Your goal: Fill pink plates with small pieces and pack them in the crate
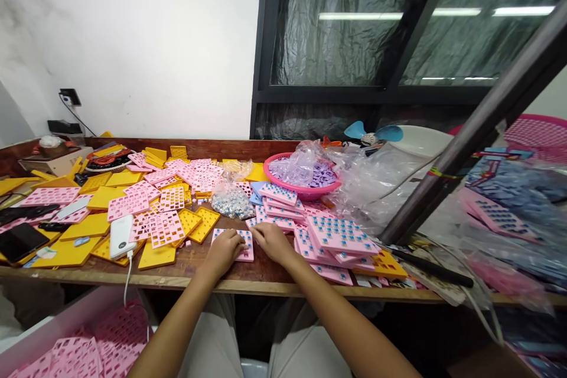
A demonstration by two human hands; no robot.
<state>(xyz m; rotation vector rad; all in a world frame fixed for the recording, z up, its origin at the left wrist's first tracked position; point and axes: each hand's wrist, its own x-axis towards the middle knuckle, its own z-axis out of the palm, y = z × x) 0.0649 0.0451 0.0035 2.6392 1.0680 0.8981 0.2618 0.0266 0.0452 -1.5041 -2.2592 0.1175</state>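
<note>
A pink grid tile (245, 254) with small blue pieces in its holes lies on the wooden table (261, 274) near the front edge. My left hand (225, 249) rests on its left part, fingers curled on the tile. My right hand (271, 240) touches the tile's right edge, fingertips down. Whether a small piece sits between the fingers cannot be told. A clear bag of small blue-white pieces (231, 201) lies just behind the tile. Stacks of filled pink tiles (339, 235) sit to the right of my right hand.
Empty pink grids (165, 227) and yellow tiles (91, 226) cover the left of the table, with a white power bank (121, 236) and a black phone (20, 241). A pink basket (301, 180) with bags stands behind. A metal pole (465, 142) slants at right.
</note>
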